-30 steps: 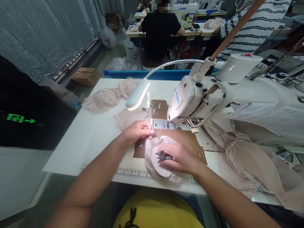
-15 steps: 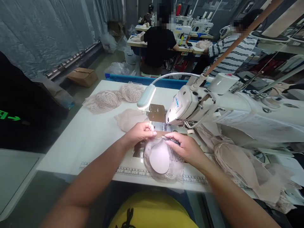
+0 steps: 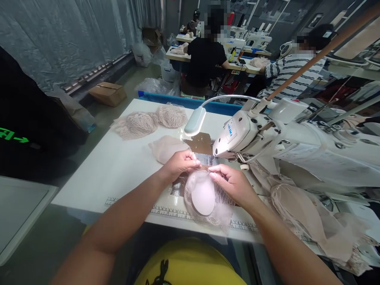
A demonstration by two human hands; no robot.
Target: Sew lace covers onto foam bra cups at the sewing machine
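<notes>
A pale pink bra cup with lace edging (image 3: 203, 198) lies on the sewing table in front of me, its smooth rounded pad facing up. My left hand (image 3: 181, 163) is closed, thumb and fingertips pinching the cup's upper edge. Close by on the right, my right hand (image 3: 230, 180) pinches the same edge with thumb and forefinger. Whether a tool is tucked in that palm, I cannot tell. Just beyond the fingers are the needle area and head of a white sewing machine (image 3: 234, 132).
Two lace cups (image 3: 141, 124) and a sheer fabric piece (image 3: 168, 148) lie on the table's left. A lamp (image 3: 195, 120) hangs over the work. More beige pieces (image 3: 297, 209) are heaped at right. A measuring tape strip (image 3: 169, 213) runs along the front edge. Co-workers (image 3: 204, 59) sit beyond.
The dark metal tool seen in my right hand earlier no longer shows. Its fingertips now pinch the cup's edge. The whole view has shifted slightly.
</notes>
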